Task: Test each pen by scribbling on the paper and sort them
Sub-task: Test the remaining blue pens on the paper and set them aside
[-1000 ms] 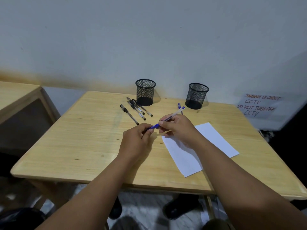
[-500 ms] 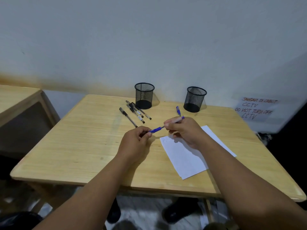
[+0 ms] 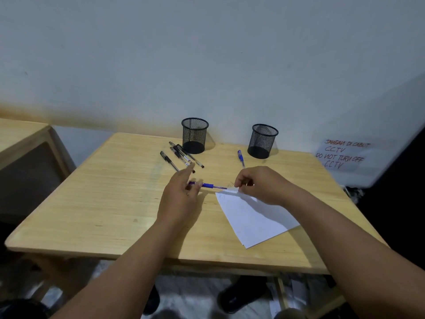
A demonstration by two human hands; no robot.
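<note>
A blue pen (image 3: pixel 208 185) is gripped loosely at its left end by my left hand (image 3: pixel 181 194), index finger stretched out; its thin tip points right toward the paper. My right hand (image 3: pixel 257 185) is curled, its fingertips pinching the slightly lifted far corner of the white paper (image 3: pixel 255 217), which carries faint scribbles. Several black pens (image 3: pixel 181 155) lie in a loose group just beyond my left hand. Another blue pen (image 3: pixel 240 157) lies beyond my right hand. Two black mesh cups stand at the back, the left cup (image 3: pixel 195 135) and the right cup (image 3: pixel 262 141).
The wooden table (image 3: pixel 103 203) stands against a white wall. A second wooden table (image 3: pixel 23 134) is at the far left. A handwritten CCTV notice (image 3: pixel 342 155) hangs at the right. Shoes and floor clutter show below the front edge.
The blue pen has passed from my right hand to my left and sunk toward the table. My right hand let it go and now pinches the paper's corner.
</note>
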